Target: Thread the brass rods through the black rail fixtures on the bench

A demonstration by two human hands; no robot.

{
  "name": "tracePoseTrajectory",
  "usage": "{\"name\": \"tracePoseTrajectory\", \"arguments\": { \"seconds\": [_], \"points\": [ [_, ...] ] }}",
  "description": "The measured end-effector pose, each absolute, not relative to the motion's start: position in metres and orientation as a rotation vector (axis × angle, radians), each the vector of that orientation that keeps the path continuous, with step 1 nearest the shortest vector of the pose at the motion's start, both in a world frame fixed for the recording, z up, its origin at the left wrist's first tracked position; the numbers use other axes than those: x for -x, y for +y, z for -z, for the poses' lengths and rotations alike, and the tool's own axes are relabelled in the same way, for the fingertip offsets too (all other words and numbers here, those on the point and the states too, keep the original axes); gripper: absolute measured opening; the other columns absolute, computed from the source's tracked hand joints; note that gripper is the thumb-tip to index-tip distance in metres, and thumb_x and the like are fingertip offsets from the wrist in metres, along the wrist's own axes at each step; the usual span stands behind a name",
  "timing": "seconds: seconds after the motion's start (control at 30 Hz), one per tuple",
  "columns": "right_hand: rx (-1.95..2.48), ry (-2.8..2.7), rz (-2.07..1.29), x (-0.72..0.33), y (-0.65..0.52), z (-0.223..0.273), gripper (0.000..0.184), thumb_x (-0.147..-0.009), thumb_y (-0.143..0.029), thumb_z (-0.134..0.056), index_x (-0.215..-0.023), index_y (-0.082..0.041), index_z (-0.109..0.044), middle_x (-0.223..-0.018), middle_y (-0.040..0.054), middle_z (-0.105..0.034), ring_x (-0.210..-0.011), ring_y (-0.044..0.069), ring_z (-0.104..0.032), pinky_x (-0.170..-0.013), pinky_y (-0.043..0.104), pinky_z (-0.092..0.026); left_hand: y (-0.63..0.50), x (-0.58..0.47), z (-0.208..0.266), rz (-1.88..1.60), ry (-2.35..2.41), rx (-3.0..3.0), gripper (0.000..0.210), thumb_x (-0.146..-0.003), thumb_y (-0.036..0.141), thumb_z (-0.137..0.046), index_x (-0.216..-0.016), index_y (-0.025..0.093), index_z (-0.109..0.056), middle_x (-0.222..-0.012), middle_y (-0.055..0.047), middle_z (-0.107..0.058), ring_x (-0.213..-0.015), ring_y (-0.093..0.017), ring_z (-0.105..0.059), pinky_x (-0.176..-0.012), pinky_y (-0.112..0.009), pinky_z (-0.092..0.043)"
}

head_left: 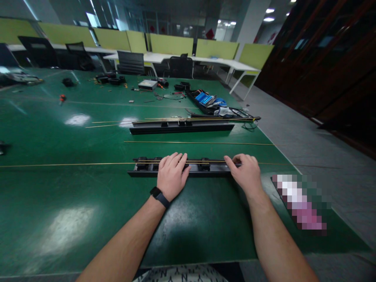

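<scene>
A long black channel-shaped rail (143, 174) lies crosswise on the table in front of me, with black blocks (205, 164) set along it. Thin brass-coloured rods (88, 164) run lengthwise over the rail and stick out past both ends. My left hand (173, 174), wearing a black watch, rests across the rail and rods with its fingers stretched out. At the rail's right end, my right hand (246, 170) is curled, thumb and fingers closing around the rod. The exact pinch point is partly hidden by the hand.
A second black rail (182, 128) with rods lies farther back, and a single rod (199, 143) lies between the two. Behind are an open black bag (202, 103), a white box (147, 85) and scattered parts. A pixelated flat object (299, 203) lies near the green table's (88, 219) right edge.
</scene>
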State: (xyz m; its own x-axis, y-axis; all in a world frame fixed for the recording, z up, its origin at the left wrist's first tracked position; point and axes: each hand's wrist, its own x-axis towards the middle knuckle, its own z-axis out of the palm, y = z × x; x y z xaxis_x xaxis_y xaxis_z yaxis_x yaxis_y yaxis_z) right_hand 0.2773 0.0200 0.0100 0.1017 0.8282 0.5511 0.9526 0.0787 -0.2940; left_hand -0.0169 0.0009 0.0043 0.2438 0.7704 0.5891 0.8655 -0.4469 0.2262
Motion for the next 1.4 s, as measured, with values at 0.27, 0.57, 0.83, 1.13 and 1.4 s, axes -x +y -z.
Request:
{"name": "tracePoseTrajectory", "arguments": {
  "seconds": [0.27, 0.57, 0.83, 1.13, 1.4],
  "points": [
    [1.741, -1.785, 0.268, -0.275, 0.019, -0.009, 0.050, -0.094, -0.068, -0.054, -0.071, -0.023, -0.059, -0.078, 0.0065, -0.064, -0.081, 0.023, -0.050, -0.078, 0.037, -0.038, 0.001, 0.016, -0.007, 0.986, -1.551, 2.355, 0.041, -0.102, 0.037, -0.054, -0.138, 0.020, -0.062, -0.133, -0.011, -0.071, -0.131, -0.028, -0.060, -0.112, -0.048, -0.038],
    [1.802, -1.776, 0.352, -0.283, 0.023, -0.010, 0.053, -0.095, -0.066, -0.052, -0.064, -0.024, -0.056, -0.073, 0.0072, -0.063, -0.076, 0.023, -0.047, -0.076, 0.038, -0.037, 0.001, 0.017, -0.004, 0.986, -1.556, 2.363, 0.042, -0.101, 0.037, -0.054, -0.139, 0.022, -0.061, -0.134, -0.011, -0.070, -0.132, -0.029, -0.059, -0.112, -0.049, -0.039],
    [1.726, -1.769, 0.270, -0.274, 0.019, -0.010, 0.043, -0.093, -0.063, -0.059, -0.075, -0.024, -0.060, -0.079, 0.0053, -0.066, -0.081, 0.023, -0.051, -0.079, 0.037, -0.038, 0.001, 0.017, -0.004, 0.989, -1.562, 2.366, 0.042, -0.102, 0.037, -0.053, -0.140, 0.022, -0.060, -0.135, -0.011, -0.070, -0.133, -0.028, -0.059, -0.113, -0.049, -0.037],
    [1.775, -1.817, 0.305, -0.276, 0.020, -0.009, 0.052, -0.096, -0.066, -0.052, -0.067, -0.023, -0.059, -0.074, 0.0065, -0.063, -0.079, 0.023, -0.047, -0.076, 0.037, -0.036, 0.001, 0.017, -0.005, 0.977, -1.553, 2.358, 0.041, -0.102, 0.038, -0.052, -0.139, 0.019, -0.061, -0.134, -0.011, -0.070, -0.132, -0.028, -0.059, -0.114, -0.048, -0.037],
    [1.791, -1.763, 0.268, -0.277, 0.020, -0.011, 0.050, -0.094, -0.067, -0.053, -0.071, -0.024, -0.060, -0.078, 0.0070, -0.065, -0.080, 0.024, -0.050, -0.078, 0.038, -0.038, 0.001, 0.017, -0.005, 0.997, -1.563, 2.373, 0.042, -0.101, 0.036, -0.054, -0.140, 0.022, -0.061, -0.134, -0.011, -0.070, -0.133, -0.029, -0.058, -0.113, -0.050, -0.038]
  ]
}}
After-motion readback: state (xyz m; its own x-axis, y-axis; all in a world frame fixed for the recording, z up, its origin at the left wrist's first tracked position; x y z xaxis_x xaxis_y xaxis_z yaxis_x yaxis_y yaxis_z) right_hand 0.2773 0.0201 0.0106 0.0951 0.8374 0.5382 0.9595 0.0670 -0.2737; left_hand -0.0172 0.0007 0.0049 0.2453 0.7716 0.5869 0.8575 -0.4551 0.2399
